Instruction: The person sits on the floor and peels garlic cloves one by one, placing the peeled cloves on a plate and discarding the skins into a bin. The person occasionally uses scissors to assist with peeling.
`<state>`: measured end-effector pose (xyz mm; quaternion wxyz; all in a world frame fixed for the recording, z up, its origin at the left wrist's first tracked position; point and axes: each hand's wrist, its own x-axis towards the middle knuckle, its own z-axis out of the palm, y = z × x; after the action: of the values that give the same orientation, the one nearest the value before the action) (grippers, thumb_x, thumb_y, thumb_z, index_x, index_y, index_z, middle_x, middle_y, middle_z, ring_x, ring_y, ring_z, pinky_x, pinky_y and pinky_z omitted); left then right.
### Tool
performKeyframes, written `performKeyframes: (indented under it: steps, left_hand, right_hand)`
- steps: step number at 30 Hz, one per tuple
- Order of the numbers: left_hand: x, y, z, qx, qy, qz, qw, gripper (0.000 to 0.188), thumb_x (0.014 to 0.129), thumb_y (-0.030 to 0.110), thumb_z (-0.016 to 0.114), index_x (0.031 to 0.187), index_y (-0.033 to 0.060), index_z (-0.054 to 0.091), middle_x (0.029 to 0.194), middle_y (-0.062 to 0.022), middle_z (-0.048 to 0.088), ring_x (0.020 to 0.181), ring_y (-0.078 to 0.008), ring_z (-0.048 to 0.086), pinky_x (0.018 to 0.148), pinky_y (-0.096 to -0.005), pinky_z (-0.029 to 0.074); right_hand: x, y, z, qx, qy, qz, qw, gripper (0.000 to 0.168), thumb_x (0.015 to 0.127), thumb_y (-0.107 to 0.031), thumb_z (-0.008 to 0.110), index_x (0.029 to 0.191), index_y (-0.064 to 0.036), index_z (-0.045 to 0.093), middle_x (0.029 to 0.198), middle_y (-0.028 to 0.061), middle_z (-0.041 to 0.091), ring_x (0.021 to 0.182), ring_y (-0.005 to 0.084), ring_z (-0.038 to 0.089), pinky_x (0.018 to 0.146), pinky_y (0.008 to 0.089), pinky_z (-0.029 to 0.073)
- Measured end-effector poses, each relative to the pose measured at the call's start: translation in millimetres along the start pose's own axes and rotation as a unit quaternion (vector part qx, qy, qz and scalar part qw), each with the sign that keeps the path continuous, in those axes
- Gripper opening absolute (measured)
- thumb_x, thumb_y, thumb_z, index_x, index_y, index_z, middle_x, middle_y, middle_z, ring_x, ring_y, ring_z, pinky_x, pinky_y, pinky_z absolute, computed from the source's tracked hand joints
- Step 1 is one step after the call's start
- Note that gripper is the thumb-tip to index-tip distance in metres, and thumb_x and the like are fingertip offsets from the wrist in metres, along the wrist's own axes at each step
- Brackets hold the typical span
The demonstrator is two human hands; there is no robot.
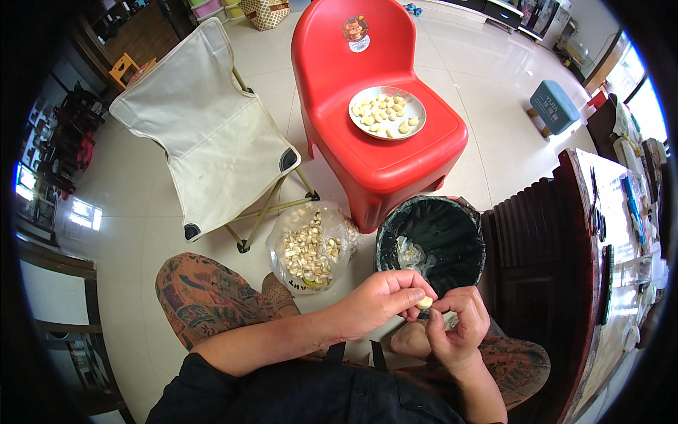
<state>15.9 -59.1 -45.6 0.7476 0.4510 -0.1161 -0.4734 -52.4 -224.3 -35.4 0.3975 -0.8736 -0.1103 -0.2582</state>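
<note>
My left hand [384, 299] grips a pale peeled piece [424, 302], apparently a garlic clove, between thumb and fingers. Close against its right side are the bent index finger and thumb of my right hand [462, 323]; whether they pinch anything is too small to tell. Both hands are over the near rim of a bin lined with a black bag [455, 238]. Several similar pale pieces [378, 112] lie on a white plate [362, 129] on a red plastic chair [392, 167]. An open clear plastic bag [275, 246] on the floor holds many cloves that look unpeeled [312, 249].
A folding chair with cream fabric [212, 127] stands at the left, beyond my knee. Crumpled clear plastic [410, 254] lies in the bin. Close on the right is a dark wooden cabinet or table [545, 228] with scissors [598, 212] on top. A blue stool [554, 106] stands farther off.
</note>
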Motion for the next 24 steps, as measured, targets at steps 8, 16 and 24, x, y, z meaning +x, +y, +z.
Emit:
performKeyframes:
  steps: [8,16,24]
  left_hand:
    - [-0.4,2.7,6.7,0.036,-0.014,0.036,0.999,0.016,0.095,0.007,0.051,0.106,-0.0016,0.058,0.093,-0.0021,0.061,0.087,-0.0066,0.055,0.079,-0.0226,0.047]
    - [1.2,-2.9,-0.6,-0.013,-0.035,0.010,0.999,0.022,0.096,0.015,0.052,0.112,0.0006,0.055,0.097,-0.0026,0.060,0.086,-0.0077,0.056,0.079,-0.0231,0.046]
    - [8.9,-1.5,-28.3,-0.081,0.151,-0.026,0.985,0.022,0.096,0.020,0.050,0.109,0.0032,0.055,0.087,-0.0046,0.061,0.079,-0.0109,0.058,0.076,-0.0260,0.049]
  right_hand:
    - [-3.1,1.4,1.5,-0.026,0.001,-0.003,1.000,0.015,0.075,-0.013,0.066,0.073,-0.005,0.053,0.069,0.0084,0.054,0.062,0.0241,0.053,0.054,0.0328,0.043]
    - [-0.6,2.0,-0.8,-0.015,0.001,-0.011,1.000,0.011,0.076,-0.013,0.065,0.080,-0.005,0.058,0.072,0.0091,0.057,0.063,0.0253,0.056,0.055,0.0335,0.046]
    - [40.7,-168.8,-8.6,0.811,0.039,0.152,0.564,0.073,0.079,-0.040,0.059,0.138,-0.009,0.030,0.125,0.0193,0.050,0.112,0.0290,0.054,0.103,0.0425,0.033]
